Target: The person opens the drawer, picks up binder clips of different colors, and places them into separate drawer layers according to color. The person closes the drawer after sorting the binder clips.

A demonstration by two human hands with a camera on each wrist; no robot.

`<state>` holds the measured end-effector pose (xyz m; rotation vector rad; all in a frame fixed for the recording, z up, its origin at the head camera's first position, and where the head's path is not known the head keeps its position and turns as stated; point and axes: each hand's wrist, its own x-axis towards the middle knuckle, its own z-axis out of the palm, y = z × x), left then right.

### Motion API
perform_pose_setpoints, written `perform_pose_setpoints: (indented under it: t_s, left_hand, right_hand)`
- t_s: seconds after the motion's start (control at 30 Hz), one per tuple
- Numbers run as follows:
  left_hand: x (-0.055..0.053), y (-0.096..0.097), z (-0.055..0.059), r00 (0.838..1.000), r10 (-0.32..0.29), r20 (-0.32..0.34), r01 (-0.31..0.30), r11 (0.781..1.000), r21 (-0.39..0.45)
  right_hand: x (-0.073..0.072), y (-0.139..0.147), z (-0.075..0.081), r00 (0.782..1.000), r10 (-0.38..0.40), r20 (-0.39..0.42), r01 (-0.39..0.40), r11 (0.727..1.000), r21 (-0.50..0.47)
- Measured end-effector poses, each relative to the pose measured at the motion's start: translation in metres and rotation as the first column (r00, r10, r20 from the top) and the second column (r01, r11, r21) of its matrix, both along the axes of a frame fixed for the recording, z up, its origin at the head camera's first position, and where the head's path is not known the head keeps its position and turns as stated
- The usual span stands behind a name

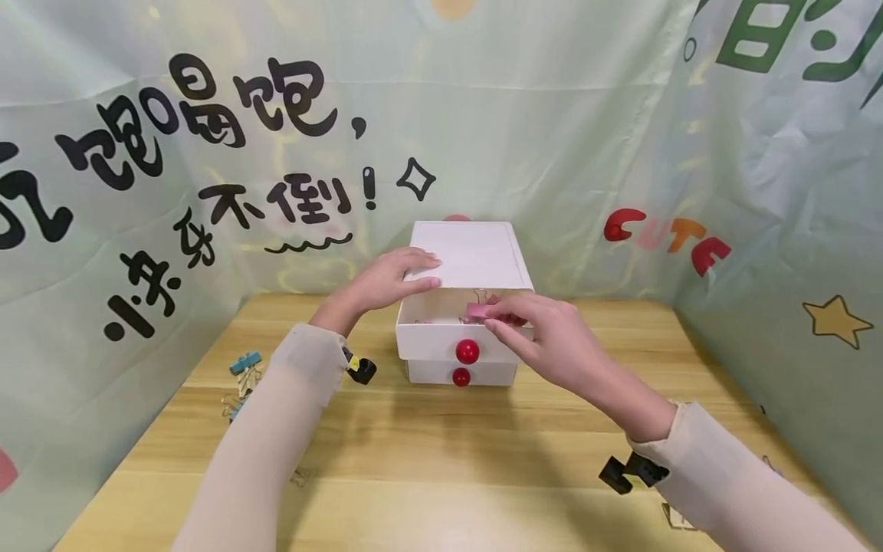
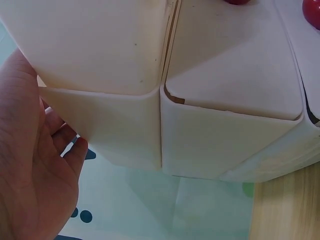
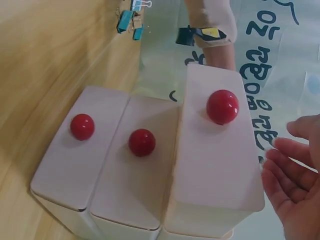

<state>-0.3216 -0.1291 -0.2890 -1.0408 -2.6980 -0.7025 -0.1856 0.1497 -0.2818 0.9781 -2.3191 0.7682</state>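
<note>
A white drawer box (image 1: 469, 249) with round red knobs stands near the back of the table. Its top drawer (image 1: 431, 343) is pulled out, and small pinkish pieces show inside. My left hand (image 1: 389, 280) rests on the left side of the box top, its thumb along the front edge. Over the drawer opening, my right hand (image 1: 552, 333) pinches a pink binder clip (image 1: 477, 310) between thumb and fingers. In the right wrist view the fingers (image 3: 287, 172) sit beside the pulled-out drawer front (image 3: 215, 165), but the clip cannot be seen there.
Blue binder clips (image 1: 245, 362) lie on the table at the left, partly behind the left sleeve. Near the right sleeve is a pale clip (image 1: 679, 517). A printed cloth (image 1: 552, 153) hangs behind and around the wooden table (image 1: 386, 460).
</note>
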Motion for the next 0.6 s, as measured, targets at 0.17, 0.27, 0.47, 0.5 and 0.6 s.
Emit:
perform_pose_setpoints:
  t_s: [0.17,0.27,0.47,0.5,0.6]
  left_hand:
    - [0.000,0.001,0.001,1.000,-0.003,-0.003,0.003,1.000,-0.012]
    - [0.000,0.000,0.002,1.000,-0.003,0.000,0.003,1.000,0.000]
    - [0.002,0.000,0.003,1.000,-0.001,0.007,0.001,1.000,-0.007]
    - [0.002,0.000,0.003,1.000,-0.001,0.008,0.001,1.000,-0.011]
    - [0.002,0.001,0.004,1.000,-0.001,0.011,0.001,1.000,-0.011]
  right_hand:
    - [0.008,0.005,-0.011,0.996,0.006,-0.091,-0.009,1.000,-0.026]
    - [0.012,0.006,-0.016,0.995,0.022,-0.098,-0.024,1.000,-0.020]
    - [0.017,0.004,-0.025,0.998,0.020,0.054,-0.022,0.999,0.034]
    - [0.018,0.003,-0.026,0.994,0.015,0.111,-0.019,0.999,0.036]
    - [0.021,0.000,-0.026,0.959,-0.016,0.284,0.003,0.999,0.044]
